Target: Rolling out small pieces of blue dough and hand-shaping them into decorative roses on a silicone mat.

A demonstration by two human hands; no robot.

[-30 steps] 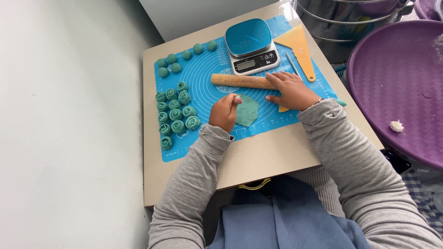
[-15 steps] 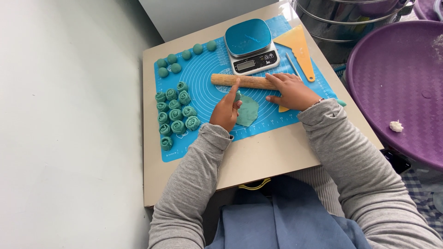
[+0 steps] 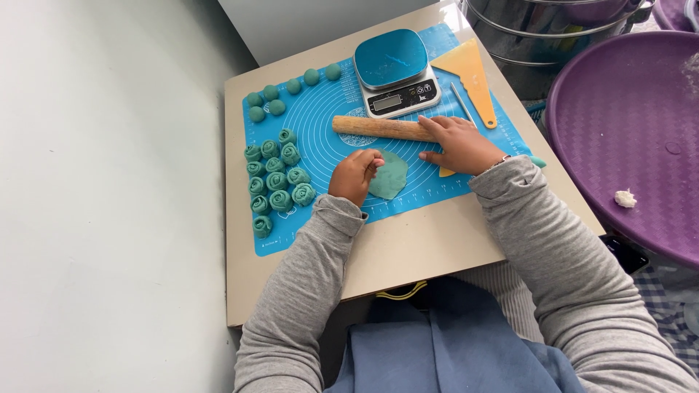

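I look down on a small bench (image 3: 408, 255) covered by a blue mat (image 3: 328, 124). My left hand (image 3: 355, 175) rests with fingers curled at the left edge of a flat teal dough disc (image 3: 389, 175) lying mid-mat, touching it; whether it pinches the edge I cannot tell. My right hand (image 3: 459, 142) lies flat and open over the right end of a wooden pin (image 3: 378, 128), which sits just beyond the disc, not on it. To the left are a cluster of rolled teal rosettes (image 3: 275, 178) and, farther back, a row of plain dough balls (image 3: 291, 91). A scale (image 3: 397, 73) and a yellow scraper (image 3: 470, 73) stand behind the pin; a purple tray (image 3: 626, 138) sits off to the right. I judge the step in hand to be rolling this disc thin. The next move calls for drawing the pin onto the dough with even pressure while the left hand steadies or turns the disc.
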